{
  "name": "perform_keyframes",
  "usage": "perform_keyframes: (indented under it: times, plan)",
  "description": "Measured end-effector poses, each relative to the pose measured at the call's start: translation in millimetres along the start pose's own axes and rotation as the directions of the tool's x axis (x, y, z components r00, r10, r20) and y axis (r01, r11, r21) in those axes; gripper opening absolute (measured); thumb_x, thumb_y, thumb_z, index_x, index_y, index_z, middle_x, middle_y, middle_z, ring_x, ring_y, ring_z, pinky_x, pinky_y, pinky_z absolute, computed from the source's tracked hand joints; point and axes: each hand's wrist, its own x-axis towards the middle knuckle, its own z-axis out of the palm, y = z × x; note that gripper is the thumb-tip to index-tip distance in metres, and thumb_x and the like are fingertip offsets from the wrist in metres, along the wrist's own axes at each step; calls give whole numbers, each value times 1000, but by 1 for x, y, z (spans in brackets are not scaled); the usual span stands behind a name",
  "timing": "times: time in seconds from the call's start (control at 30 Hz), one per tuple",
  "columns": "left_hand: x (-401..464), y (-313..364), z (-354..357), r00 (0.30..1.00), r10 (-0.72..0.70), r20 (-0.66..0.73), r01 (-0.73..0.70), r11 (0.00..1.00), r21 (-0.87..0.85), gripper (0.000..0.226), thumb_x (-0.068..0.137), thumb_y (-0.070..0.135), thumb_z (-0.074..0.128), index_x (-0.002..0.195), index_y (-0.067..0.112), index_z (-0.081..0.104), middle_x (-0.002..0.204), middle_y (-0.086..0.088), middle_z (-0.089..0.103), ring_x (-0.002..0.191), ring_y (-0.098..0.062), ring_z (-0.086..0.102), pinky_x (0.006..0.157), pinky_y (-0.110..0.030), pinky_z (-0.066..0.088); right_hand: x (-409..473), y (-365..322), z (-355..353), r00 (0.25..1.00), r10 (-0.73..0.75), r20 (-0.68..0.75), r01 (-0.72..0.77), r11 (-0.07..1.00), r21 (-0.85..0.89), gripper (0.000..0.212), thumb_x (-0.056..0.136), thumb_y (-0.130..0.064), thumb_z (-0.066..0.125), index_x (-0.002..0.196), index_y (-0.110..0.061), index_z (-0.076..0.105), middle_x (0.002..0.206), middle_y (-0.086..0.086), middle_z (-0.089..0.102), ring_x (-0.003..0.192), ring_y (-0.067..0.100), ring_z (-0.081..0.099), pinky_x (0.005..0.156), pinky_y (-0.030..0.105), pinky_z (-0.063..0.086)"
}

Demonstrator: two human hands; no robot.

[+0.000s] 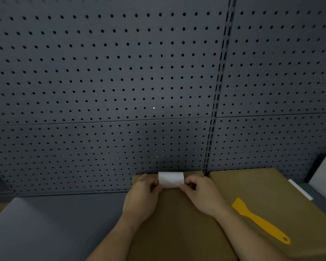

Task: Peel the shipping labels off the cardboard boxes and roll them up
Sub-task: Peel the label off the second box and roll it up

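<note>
A white shipping label (171, 179), curled into a short roll, is held above the far end of a brown cardboard box (177, 223). My left hand (142, 196) pinches the roll's left end. My right hand (201, 194) pinches its right end. Both hands rest over the box top. A second cardboard box (256, 185) lies right beside the first, to its right. No other label shows on either box top.
A yellow plastic scraper (260, 221) lies on the right box. A dark pegboard wall (120, 81) rises just behind the boxes. A white object (324, 176) stands at the far right. Grey shelf surface (55, 223) extends to the left.
</note>
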Motion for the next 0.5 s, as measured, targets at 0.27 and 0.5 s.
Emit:
perform_keyframes:
  times: [0.27,0.5]
  plan:
    - [0,-1,0,1000,7,-14,-8,999,-38,13,96,31,62,86,23,65,96,13,56,81,-5,58,75,-35,57,0,-2,-1,1000,11,9,-11,1000,26,18,96,-34,65,86,-21,73,82,-7,66,75,4,57,60,13,38]
    - [-1,-3,1,1000,3,-31,-6,995,-102,12,95,29,64,86,22,65,98,12,58,84,-7,60,78,-37,57,-1,-1,-1,1000,13,10,-14,997,73,17,96,-32,65,83,-24,72,80,-9,67,74,5,58,60,12,40]
